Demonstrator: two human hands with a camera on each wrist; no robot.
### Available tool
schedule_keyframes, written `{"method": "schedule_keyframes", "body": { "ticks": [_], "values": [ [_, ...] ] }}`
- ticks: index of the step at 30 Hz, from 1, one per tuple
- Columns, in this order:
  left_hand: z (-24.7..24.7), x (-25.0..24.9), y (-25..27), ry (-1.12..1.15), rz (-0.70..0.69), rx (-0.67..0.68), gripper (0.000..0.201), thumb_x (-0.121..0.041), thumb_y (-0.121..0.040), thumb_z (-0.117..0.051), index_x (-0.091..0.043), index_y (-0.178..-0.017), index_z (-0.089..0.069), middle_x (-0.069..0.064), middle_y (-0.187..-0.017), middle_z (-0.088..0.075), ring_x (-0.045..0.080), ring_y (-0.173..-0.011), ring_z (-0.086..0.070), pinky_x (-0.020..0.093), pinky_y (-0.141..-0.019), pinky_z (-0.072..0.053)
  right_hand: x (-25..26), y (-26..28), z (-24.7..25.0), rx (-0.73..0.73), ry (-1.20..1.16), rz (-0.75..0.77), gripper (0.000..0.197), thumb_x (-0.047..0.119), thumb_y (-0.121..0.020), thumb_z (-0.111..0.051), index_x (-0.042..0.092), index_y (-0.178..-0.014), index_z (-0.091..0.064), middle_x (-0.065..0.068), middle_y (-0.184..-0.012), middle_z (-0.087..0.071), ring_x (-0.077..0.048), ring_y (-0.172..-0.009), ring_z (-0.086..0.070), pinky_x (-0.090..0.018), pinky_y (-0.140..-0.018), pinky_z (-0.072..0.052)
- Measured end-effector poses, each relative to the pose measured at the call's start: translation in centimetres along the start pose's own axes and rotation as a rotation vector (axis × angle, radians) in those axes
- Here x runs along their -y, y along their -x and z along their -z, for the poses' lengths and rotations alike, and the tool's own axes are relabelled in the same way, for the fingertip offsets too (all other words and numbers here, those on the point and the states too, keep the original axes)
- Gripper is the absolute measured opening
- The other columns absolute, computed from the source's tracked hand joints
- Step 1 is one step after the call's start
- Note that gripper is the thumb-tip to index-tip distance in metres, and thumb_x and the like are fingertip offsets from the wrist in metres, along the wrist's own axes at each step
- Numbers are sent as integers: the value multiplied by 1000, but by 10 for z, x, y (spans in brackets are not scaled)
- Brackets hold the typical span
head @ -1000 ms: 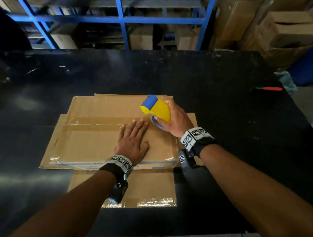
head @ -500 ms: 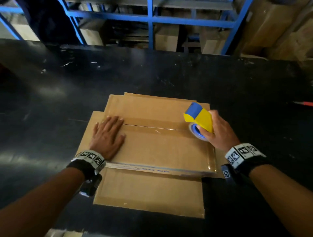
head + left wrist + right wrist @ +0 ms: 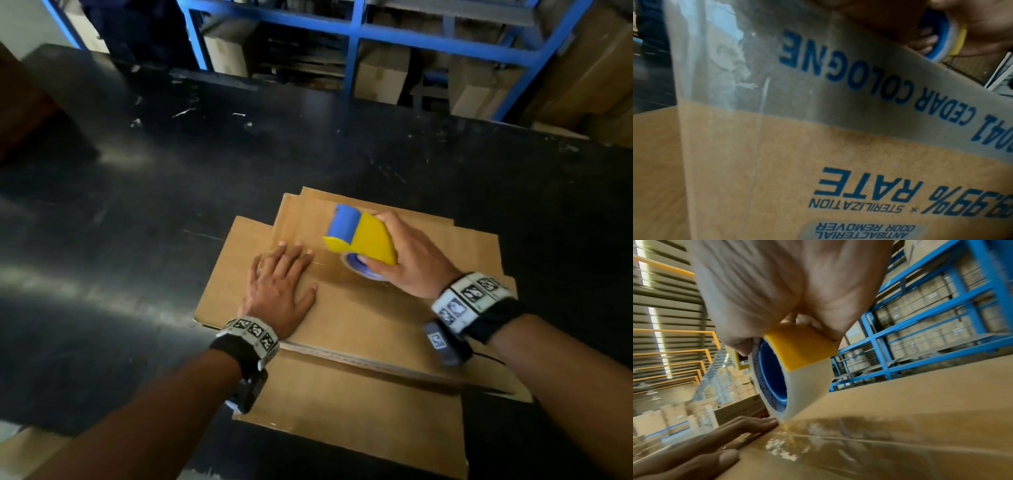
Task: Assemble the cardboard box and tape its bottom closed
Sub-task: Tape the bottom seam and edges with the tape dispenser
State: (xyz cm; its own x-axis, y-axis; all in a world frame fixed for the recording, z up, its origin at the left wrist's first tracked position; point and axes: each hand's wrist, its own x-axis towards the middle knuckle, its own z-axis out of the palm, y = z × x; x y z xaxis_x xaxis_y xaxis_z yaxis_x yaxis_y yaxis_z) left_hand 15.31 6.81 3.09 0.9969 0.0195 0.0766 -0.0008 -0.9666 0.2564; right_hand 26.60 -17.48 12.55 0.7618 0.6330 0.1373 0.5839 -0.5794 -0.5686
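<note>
A flattened brown cardboard box [image 3: 370,318] lies on the black table [image 3: 308,144] with its flaps spread out. My left hand [image 3: 281,291] presses flat on the box's left part, fingers straight. My right hand [image 3: 411,260] grips a yellow and blue tape dispenser [image 3: 363,236] whose clear tape roll [image 3: 359,269] touches the cardboard just right of the left fingertips. In the right wrist view the tape roll [image 3: 797,386] meets the box [image 3: 920,394] beside my left hand's fingers [image 3: 748,423], and shiny clear tape [image 3: 869,431] runs along the seam. The left wrist view shows the box's printed side [image 3: 818,162].
A blue metal rack [image 3: 356,34] holding cartons stands behind the table's far edge. More stacked cardboard [image 3: 599,68] rises at the back right. Wide bare tabletop stretches left of the box and beyond it. The table's near edge runs at the lower left.
My right hand has brought the dispenser left along the seam, from the box's right end to just beside my left hand. My left hand stays pressed flat on the box.
</note>
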Motion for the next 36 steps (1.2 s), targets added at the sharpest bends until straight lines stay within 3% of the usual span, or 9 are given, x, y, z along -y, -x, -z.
{"method": "schedule_keyframes", "body": {
  "ticks": [4,7,9,11,14,19,24,29,36],
  "values": [
    [2,0,-1,19,9,-14,64,-61,-94,-41,-25,-146,-48,-2,-157,-46,21,-150,-33,54,-122,-22,16,-35,-35,117,41,28,64,64,-81,-62,24,-125,-40,0,-112,-58,-23,-89,-61,-38,-72,-49],
    [8,3,-4,124,50,17,68,-62,-91,-44,-26,-149,-39,-1,-158,-45,18,-150,-33,52,-124,-20,9,-39,-42,124,52,4,64,65,-81,-57,24,-126,-40,1,-109,-58,-23,-86,-61,-40,-71,-50],
    [11,8,-7,351,119,23,66,-57,-87,-48,-35,-148,-34,-6,-154,-49,14,-146,-39,53,-125,-16,5,-39,-42,127,41,7,63,66,-82,-55,24,-127,-40,2,-107,-57,-19,-84,-61,-40,-70,-51],
    [18,17,-15,685,198,-51,56,-44,-87,-57,-36,-140,-42,-15,-134,-64,5,-130,-55,50,-121,-26,4,-39,-42,129,46,17,62,65,-83,-56,25,-127,-39,4,-106,-57,-16,-83,-60,-34,-67,-49],
    [34,29,-31,1008,298,-181,38,-17,-93,-66,-19,-131,-58,-8,-107,-75,3,-105,-69,33,-99,-53,6,-42,-43,121,53,33,63,65,-83,-56,23,-127,-40,6,-104,-56,-12,-80,-58,-18,-64,-40],
    [62,32,-54,1425,378,-87,30,-6,-101,-58,-6,-130,-58,15,-102,-76,16,-86,-75,29,-72,-60,7,-41,-45,127,79,40,66,67,-83,-54,23,-129,-39,3,-109,-57,-12,-81,-59,-18,-64,-42],
    [63,30,-59,1488,492,47,40,-9,-93,-71,-10,-131,-57,14,-95,-74,13,-78,-75,23,-66,-59,10,-40,-45,136,91,38,60,61,-85,-60,25,-128,-37,4,-110,-56,-15,-84,-61,-33,-67,-52],
    [63,35,-64,1459,585,105,37,3,-88,-69,-8,-123,-61,11,-83,-75,6,-53,-65,15,-49,-48,10,-40,-46,123,93,39,63,64,-85,-57,24,-129,-37,12,-108,-49,-8,-83,-57,-12,-65,-40],
    [69,41,-74,1417,546,135,31,-1,-91,-68,-11,-120,-65,8,-87,-78,11,-70,-74,20,-57,-54,9,-42,-45,135,79,47,66,66,-84,-55,25,-133,-36,9,-112,-53,-4,-85,-56,-10,-66,-39]
  ]
}}
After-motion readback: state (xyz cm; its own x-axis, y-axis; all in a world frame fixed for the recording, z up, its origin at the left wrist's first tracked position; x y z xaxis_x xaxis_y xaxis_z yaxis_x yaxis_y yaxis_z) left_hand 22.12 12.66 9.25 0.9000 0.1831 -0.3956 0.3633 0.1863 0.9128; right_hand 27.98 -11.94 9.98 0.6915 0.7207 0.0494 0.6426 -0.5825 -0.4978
